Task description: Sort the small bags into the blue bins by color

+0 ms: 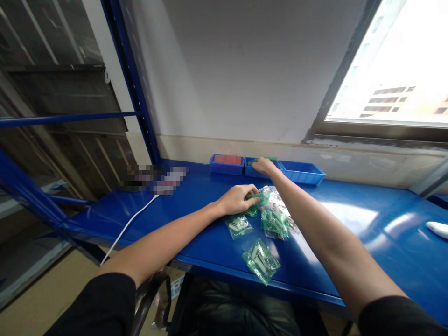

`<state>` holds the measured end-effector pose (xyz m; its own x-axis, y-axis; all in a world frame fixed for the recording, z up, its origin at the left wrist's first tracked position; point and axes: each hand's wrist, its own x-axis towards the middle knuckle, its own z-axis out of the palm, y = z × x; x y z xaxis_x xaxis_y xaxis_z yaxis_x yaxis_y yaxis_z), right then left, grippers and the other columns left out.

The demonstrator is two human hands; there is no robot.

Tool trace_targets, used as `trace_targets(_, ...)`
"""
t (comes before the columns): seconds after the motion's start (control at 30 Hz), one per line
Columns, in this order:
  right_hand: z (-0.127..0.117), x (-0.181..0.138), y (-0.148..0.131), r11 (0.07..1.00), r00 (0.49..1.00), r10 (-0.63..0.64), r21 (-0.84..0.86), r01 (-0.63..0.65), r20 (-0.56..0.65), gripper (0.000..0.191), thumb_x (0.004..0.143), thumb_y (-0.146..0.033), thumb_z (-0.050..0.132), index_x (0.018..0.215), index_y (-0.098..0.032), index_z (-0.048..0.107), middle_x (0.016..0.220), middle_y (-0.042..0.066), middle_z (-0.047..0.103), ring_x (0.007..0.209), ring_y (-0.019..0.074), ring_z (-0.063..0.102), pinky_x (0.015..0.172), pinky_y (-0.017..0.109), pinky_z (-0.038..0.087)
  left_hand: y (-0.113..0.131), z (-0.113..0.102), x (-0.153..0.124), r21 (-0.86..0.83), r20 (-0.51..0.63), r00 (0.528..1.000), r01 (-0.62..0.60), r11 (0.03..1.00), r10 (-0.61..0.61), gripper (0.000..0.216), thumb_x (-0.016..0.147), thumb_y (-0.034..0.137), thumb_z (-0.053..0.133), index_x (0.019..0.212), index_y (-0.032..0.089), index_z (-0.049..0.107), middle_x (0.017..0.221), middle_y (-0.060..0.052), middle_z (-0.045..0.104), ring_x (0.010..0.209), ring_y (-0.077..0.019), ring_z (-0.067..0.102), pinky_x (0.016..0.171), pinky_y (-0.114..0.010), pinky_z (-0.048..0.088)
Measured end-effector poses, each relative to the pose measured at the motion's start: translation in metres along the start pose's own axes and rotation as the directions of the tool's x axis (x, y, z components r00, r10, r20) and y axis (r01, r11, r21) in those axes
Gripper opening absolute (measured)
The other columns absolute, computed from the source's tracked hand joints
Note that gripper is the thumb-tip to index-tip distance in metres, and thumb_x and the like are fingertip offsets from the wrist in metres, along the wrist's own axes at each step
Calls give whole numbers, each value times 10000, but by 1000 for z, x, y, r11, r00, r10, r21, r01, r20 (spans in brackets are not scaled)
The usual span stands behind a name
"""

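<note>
My left hand (238,198) rests on the blue table (350,242), fingers closed on a small green plastic bag (258,199) at the edge of a pile of such bags (276,219). My right hand (263,165) reaches far forward into the middle blue tray (252,171) and touches something green there; what it grips is too small to tell. Two more bags of small white parts lie nearer me, one (239,225) beside the pile and one (261,260) close to the front edge.
Three blue trays stand in a row by the wall: the left one (227,164) holds red items, the right one (301,171) looks bare. A white cable (129,224) runs off the table's left. A white object (437,228) lies at far right. Blue shelving stands left.
</note>
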<state>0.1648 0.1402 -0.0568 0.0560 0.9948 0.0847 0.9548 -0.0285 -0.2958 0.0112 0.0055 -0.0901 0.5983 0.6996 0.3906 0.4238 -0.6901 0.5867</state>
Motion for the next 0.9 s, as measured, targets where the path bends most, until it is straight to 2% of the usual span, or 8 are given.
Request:
trace_targets(0.1,1,-14,-2,1000,992,4,-17,-6,-128,420,833,-327,429,1145,-114,613,1234,227,529,1088,337,545,846,411,441,-1,0,0,6,4,1000,-1,1000,1,188,824,318,551,916,160,596,845,-48,665,736,-150,585,644,-254,407)
trace_targets(0.17,2,-19,-3,999,957,-41,-34,33,-286,436,825,-256,439,1238,-151,534,1306,200,455,1140,317,500,853,402,441,-2,1,0,11,7,1000,-5,1000,4,196,825,323,550,927,162,596,852,-45,665,741,-149,586,644,-251,409)
trace_targets(0.23,4,-19,-3,996,924,-88,-44,77,-373,509,793,-176,467,1302,-194,466,1317,172,441,1139,289,499,835,374,452,-2,1,0,16,10,1000,-8,1000,8,202,827,327,547,936,164,596,857,-43,665,745,-148,586,647,-250,410)
trace_targets(0.3,5,-13,-1,994,936,-107,-40,99,-335,514,765,-134,488,1274,-199,505,1270,164,497,1085,269,543,818,344,461,-1,1,0,19,13,1000,-8,1000,8,201,829,327,546,936,164,596,859,-43,663,746,-148,584,651,-251,410)
trace_targets(0.47,5,1,5,992,964,-123,-56,113,-234,316,745,-119,505,995,-146,696,1033,144,668,987,253,613,849,302,448,0,0,0,35,17,1000,-26,999,25,192,833,320,540,924,160,595,846,-43,659,726,-143,574,632,-246,399)
trace_targets(0.63,4,0,10,990,973,-127,-80,113,-192,312,815,-216,456,985,-125,702,1055,174,671,979,272,624,818,319,457,0,-2,0,51,28,999,-32,998,30,192,834,319,538,927,161,595,846,-42,656,727,-144,577,636,-241,407)
trace_targets(0.77,3,-3,11,985,979,-158,-93,147,-128,451,868,-400,401,983,-82,699,1035,217,669,983,297,619,803,343,458,2,-3,0,63,28,999,-29,998,27,197,835,316,536,940,161,597,857,-45,658,749,-151,586,660,-246,421)
trace_targets(0.9,4,-7,9,972,969,-222,-98,212,-109,472,895,-453,334,1046,-173,682,1080,147,669,1055,269,582,858,344,428,2,-2,0,66,30,999,-23,998,21,190,835,306,536,943,163,599,859,-44,660,749,-151,590,663,-245,427)
